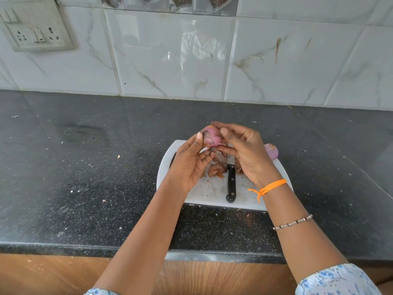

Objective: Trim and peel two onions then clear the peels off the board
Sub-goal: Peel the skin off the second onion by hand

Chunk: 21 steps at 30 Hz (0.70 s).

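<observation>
While both hands are raised above the board, I see the round pink-purple onion (211, 137) held between them, clear of the surface. My left hand (190, 161) cups it from the 8 o'clock side, thumb laid against its near face and fingers curled underneath. My right hand (244, 153) grips it from the 3 o'clock side, thumb pressed on the top and fingertips tucked under the bottom. The onion's near face shows a brownish, ragged patch; I cannot tell whether that is skin or a cut end.

Below the hands lies the white rounded plastic cutting board (212, 194) on the black speckled stone counter (85, 167). A black-handled kitchen knife (231, 179) rests near the board's middle, handle pointing to 6 o'clock and blade to 12 o'clock, its tip hidden under my right hand. Just beside the blade, at 9 o'clock from it, sits a heap of brown papery onion peels (216, 169); more scraps show at 3 o'clock from the blade, partly hidden under my right palm. A second pink-purple onion (272, 151) lies at the board's far right corner, at 2 o'clock from the knife, half hidden by my right hand.

An orange thread band (270, 187) circles my right wrist.
</observation>
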### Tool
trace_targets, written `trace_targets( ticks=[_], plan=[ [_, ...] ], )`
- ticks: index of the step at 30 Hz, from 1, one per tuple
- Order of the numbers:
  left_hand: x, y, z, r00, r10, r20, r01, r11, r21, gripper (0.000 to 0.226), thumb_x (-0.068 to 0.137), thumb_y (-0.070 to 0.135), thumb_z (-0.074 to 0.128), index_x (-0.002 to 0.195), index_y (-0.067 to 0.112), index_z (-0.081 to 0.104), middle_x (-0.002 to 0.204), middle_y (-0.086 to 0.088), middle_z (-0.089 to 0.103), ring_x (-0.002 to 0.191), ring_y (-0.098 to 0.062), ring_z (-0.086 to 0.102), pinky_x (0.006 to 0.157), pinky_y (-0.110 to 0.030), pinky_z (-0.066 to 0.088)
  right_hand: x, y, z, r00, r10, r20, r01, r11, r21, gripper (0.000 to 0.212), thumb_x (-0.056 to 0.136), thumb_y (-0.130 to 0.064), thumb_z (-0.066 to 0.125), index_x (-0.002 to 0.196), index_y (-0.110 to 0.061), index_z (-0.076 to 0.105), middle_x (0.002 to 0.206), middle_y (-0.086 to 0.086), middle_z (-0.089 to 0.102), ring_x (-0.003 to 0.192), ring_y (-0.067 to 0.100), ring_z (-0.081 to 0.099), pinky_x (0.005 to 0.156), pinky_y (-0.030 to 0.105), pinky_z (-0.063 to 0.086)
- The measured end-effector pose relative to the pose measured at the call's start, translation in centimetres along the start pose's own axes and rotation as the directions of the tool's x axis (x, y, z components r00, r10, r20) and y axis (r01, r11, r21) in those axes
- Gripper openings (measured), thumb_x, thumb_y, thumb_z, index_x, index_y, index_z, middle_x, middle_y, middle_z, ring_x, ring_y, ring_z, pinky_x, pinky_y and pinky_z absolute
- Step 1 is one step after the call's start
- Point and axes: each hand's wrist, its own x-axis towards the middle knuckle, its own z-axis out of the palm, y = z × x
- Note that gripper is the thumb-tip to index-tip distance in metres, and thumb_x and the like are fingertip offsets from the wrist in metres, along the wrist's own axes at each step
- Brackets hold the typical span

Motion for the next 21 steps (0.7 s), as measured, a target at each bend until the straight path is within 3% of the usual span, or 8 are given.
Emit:
trace_targets(
  ticks=[4,7,11,13,17,19,21],
  plan=[
    [-0.1,-0.1,0.1,1.0,-0.005,0.024,0.005,1.0,-0.02,0.026,0.1,0.017,0.039,0.115,0.007,0.058,0.084,-0.002,0.072,0.071,-0.009,0.069,0.066,-0.018,0.055,-0.1,0.2,0.4,0.995,-0.093,-0.02,0.089,0.985,-0.148,0.032,0.074,-0.002,0.074,0.104,-0.013,0.068,0.1,0.0,0.071,0.093,0.011,0.065,0.082,0.025,0.053],
    [-0.2,-0.4,0.3,0.999,-0.016,0.05,0.017,1.0,-0.016,0.026,0.1,0.013,0.037,0.113,0.007,0.058,0.085,-0.003,0.073,0.074,-0.011,0.07,0.068,-0.02,0.056,-0.2,0.4,0.7,0.989,-0.122,-0.079,0.107,0.98,-0.167,0.026,0.076,0.0,0.074,0.095,-0.016,0.069,0.095,0.0,0.07,0.088,0.012,0.063,0.079,0.025,0.053],
    [-0.3,-0.5,0.6,0.997,-0.045,0.066,0.044,0.999,0.017,0.027,0.099,0.012,0.038,0.116,0.002,0.057,0.08,-0.007,0.072,0.072,-0.014,0.07,0.067,-0.021,0.057,-0.3,0.4,1.0,0.973,-0.135,-0.186,0.112,0.985,-0.127,0.013,0.078,-0.001,0.072,0.084,-0.01,0.066,0.08,-0.003,0.068,0.071,0.002,0.063,0.064,0.017,0.051],
    [-0.4,-0.6,0.6,0.996,-0.051,0.069,0.048,0.998,0.037,0.028,0.099,0.011,0.038,0.119,0.001,0.055,0.079,-0.007,0.072,0.07,-0.014,0.07,0.065,-0.02,0.057,-0.2,0.5,1.0,0.964,-0.151,-0.219,0.12,0.981,-0.15,0.012,0.079,-0.003,0.072,0.077,-0.012,0.065,0.075,-0.003,0.067,0.069,0.003,0.063,0.063,0.018,0.051],
    [-0.4,-0.9,0.8,0.994,-0.078,0.076,0.073,0.995,0.062,0.028,0.099,0.011,0.04,0.121,0.002,0.056,0.087,-0.013,0.072,0.074,-0.019,0.071,0.063,-0.021,0.057,0.3,0.9,0.8,0.935,-0.187,-0.302,0.145,0.977,-0.158,0.03,0.082,-0.006,0.071,0.058,-0.013,0.053,0.052,-0.011,0.051,0.053,0.003,0.049,0.056,0.02,0.044],
    [-0.3,-1.0,0.9,0.995,-0.082,0.062,0.078,0.996,0.05,0.028,0.099,0.011,0.04,0.119,0.001,0.057,0.088,-0.014,0.071,0.075,-0.02,0.071,0.064,-0.022,0.058,0.4,1.1,0.6,0.931,-0.209,-0.299,0.155,0.968,-0.196,0.032,0.085,-0.011,0.069,0.058,-0.013,0.053,0.051,-0.012,0.05,0.054,0.005,0.046,0.057,0.022,0.042],
    [-0.3,-0.8,1.0,0.996,-0.075,0.056,0.074,0.997,0.025,0.026,0.099,0.011,0.04,0.115,0.001,0.058,0.087,-0.013,0.072,0.076,-0.021,0.071,0.066,-0.023,0.058,0.4,1.0,0.5,0.936,-0.203,-0.287,0.151,0.969,-0.193,0.026,0.089,-0.015,0.064,0.063,-0.013,0.059,0.062,-0.004,0.06,0.064,0.011,0.055,0.063,0.028,0.047]
  ],
)
